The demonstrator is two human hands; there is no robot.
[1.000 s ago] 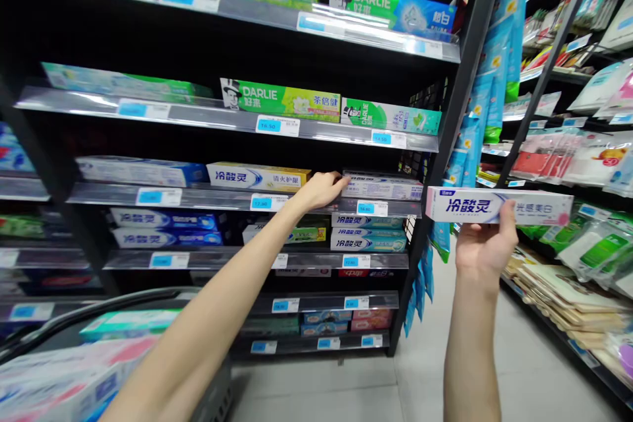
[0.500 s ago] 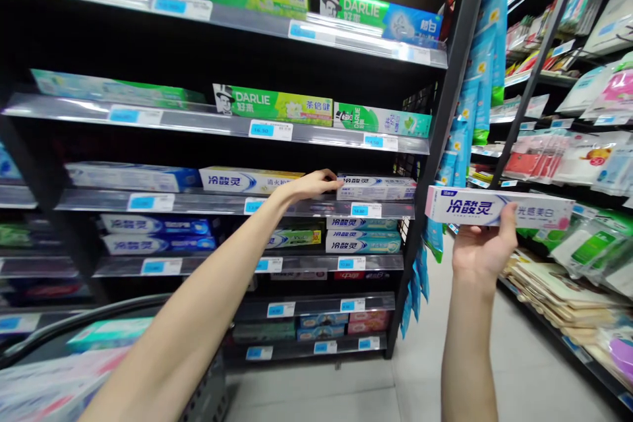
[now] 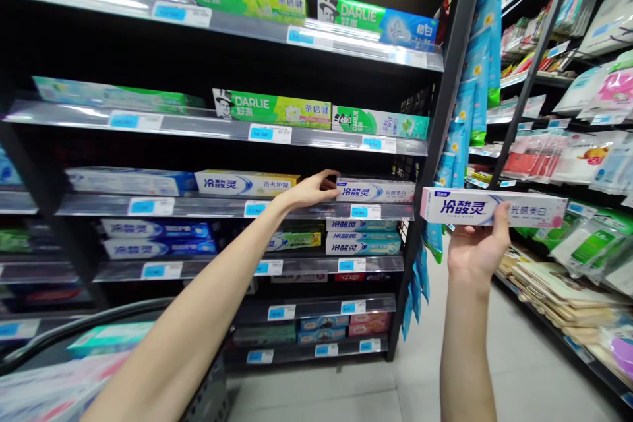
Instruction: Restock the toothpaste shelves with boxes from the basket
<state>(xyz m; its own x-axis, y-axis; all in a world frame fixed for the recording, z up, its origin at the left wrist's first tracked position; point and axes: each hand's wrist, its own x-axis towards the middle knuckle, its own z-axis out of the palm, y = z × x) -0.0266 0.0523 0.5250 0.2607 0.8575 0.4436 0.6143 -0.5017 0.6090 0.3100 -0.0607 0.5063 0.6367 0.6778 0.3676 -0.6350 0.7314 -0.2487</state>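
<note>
My left hand (image 3: 312, 190) reaches to the shelf at mid height. Its fingers are bent, with the fingertips and thumb at the left end of a white toothpaste box (image 3: 376, 191). That box lies lengthwise on the shelf, its printed front facing me. To the right, my right hand (image 3: 477, 244) is closed round a matching white toothpaste box (image 3: 494, 208) with pink ends, held level in the air in front of the shelf's end post. The thumb lies across its front, and the other fingers are mostly hidden behind and below it.
A yellow-and-white toothpaste box (image 3: 247, 182) lies left of my left hand. Green toothpaste boxes (image 3: 271, 107) stand on the shelf above. A dark basket (image 3: 208, 369) with boxes is at the lower left. Blue packets (image 3: 465, 112) hang along the post (image 3: 445, 99).
The box at my left hand has turned so that its large printed front shows. My right hand and its box have shifted slightly left in the view.
</note>
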